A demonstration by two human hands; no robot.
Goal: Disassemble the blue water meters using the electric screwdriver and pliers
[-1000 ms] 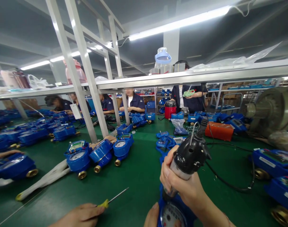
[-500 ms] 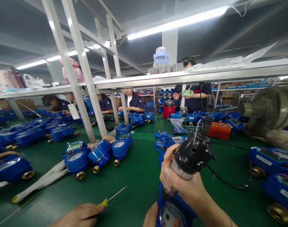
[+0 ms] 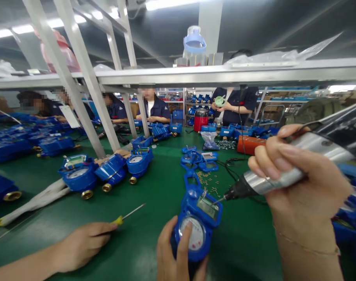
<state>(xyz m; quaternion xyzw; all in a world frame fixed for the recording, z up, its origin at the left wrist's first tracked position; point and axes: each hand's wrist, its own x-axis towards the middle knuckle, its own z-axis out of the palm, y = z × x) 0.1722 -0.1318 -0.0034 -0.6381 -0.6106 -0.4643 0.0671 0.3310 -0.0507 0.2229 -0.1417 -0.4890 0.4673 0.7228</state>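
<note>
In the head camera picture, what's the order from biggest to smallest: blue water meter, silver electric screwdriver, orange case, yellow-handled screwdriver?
1. Silver electric screwdriver, though it's nearest the camera.
2. Blue water meter.
3. Orange case, which is farther away, so its real size is unsure.
4. Yellow-handled screwdriver, thin.

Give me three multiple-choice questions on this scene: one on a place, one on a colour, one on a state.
1. Where is the tip of the electric screwdriver in the right hand?
A. At the blue water meter, by its display
B. On the orange case
C. Inside the red pot

2. What colour is the small screwdriver's handle, held by another person's hand?
A. Red
B. Yellow
C. Black

3. What is the left hand doing?
A. Gripping the meter
B. Resting flat on the mat
C. Holding a cable

1: A, the tip reaches the display's edge.
2: B, the handle shows yellow.
3: A, fingers curl around the meter.
</note>
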